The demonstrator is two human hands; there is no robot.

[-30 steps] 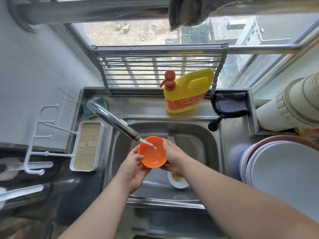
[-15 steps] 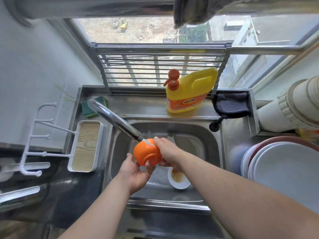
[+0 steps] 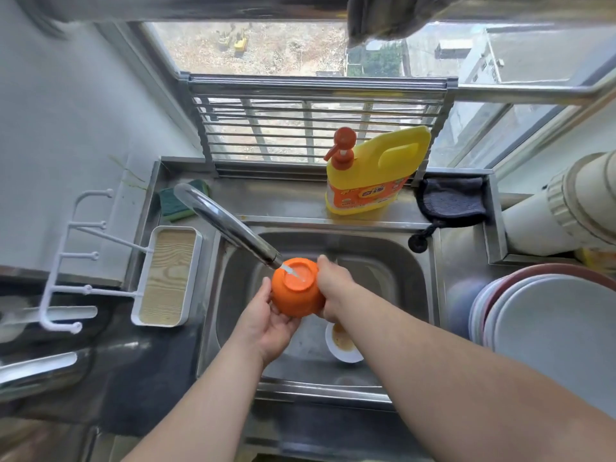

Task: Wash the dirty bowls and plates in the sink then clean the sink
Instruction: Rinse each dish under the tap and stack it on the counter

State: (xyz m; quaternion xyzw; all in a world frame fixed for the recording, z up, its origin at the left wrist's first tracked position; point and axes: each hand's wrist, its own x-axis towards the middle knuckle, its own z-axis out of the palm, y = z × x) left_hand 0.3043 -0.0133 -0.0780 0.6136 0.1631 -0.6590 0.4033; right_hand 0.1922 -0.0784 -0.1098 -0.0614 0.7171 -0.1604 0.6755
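Orange bowl (image 3: 296, 288) upside down under faucet (image 3: 230, 228) stream, over the sink (image 3: 416, 278) middle; left hand (image 3: 266, 321) cups its wall, right hand (image 3: 333, 288) grips the opposite side. Looks light, stiff plastic, wet and slippery, so best held by rim and wall with both hands

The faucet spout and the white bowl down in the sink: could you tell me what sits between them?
In the head view, the upturned orange bowl, gripped by both hands.

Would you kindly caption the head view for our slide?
Both hands, left hand and right hand, hold an upturned orange bowl under the running faucet over the sink.
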